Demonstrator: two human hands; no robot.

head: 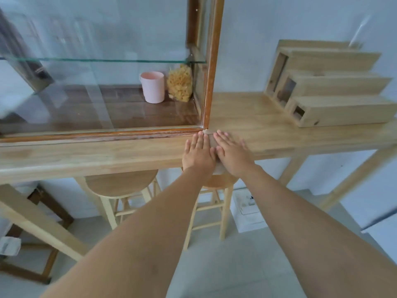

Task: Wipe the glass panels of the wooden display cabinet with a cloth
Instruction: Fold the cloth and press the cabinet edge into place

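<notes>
The wooden display cabinet (211,67) with glass panels (96,100) stands on a light wooden table (257,125). A beige-brown cloth (211,141) lies flat on the table just in front of the cabinet's bottom right corner. My left hand (198,153) and my right hand (231,151) lie side by side, palms down with fingers stretched out, pressing on the cloth. Only a strip of it shows between the hands, plus a bit at the table's edge. Inside the cabinet stand a pink cup (153,87) and a bag of pasta (180,83) under a glass shelf (107,60).
A stepped wooden rack (328,87) sits at the table's right back. Two wooden stools (122,186) stand under the table, with a white box (249,209) on the floor behind them. A dark wooden frame (43,211) is at the lower left.
</notes>
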